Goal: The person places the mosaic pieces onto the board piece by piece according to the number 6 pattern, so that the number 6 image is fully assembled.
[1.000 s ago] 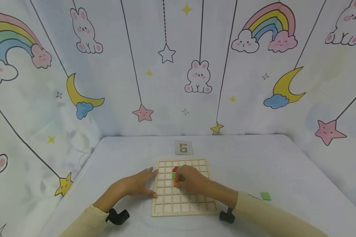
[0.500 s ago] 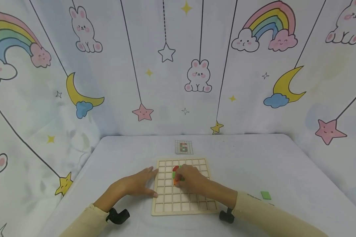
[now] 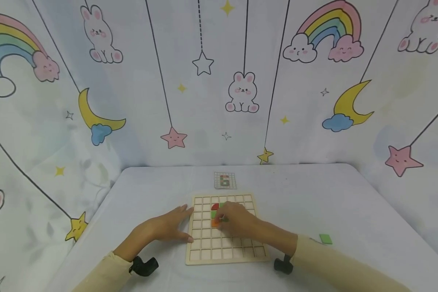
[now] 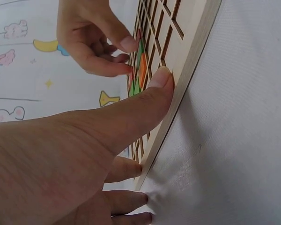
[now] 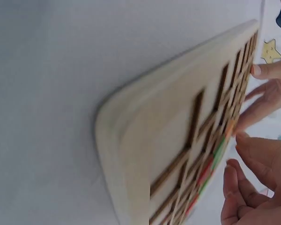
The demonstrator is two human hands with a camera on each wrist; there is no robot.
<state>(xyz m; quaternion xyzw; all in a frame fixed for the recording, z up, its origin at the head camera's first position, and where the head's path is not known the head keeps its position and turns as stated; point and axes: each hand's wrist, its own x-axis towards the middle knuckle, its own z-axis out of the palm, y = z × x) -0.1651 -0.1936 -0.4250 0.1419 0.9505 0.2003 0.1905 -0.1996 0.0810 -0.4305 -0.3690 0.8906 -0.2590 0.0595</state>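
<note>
A wooden grid board (image 3: pixel 217 254) lies on the table with coloured tiles in some cells. A rounded red tile (image 3: pixel 215 207), a green tile (image 3: pixel 214 214) and an orange tile (image 3: pixel 214 223) show along one column; others are partly under my right hand (image 3: pixel 237 219). That hand is over the tiles, thumb and index finger apart, fingertips right at the orange tile (image 5: pixel 229 127) in the right wrist view. My left hand (image 3: pixel 164 227) rests at the board's left edge, fingers spread, its thumb (image 4: pixel 161 78) on the rim in the left wrist view.
Behind the board lies a small gridded card (image 3: pixel 224 181) with a coloured figure like a 6. A loose green tile (image 3: pixel 325 239) lies on the white table right of the board, near the right sleeve. A patterned cloth (image 3: pixel 226 101) hangs behind the table.
My right forearm has shifted slightly to the right, and more of the orange tile shows. My left hand stays at the board's edge. The head view has shifted a little.
</note>
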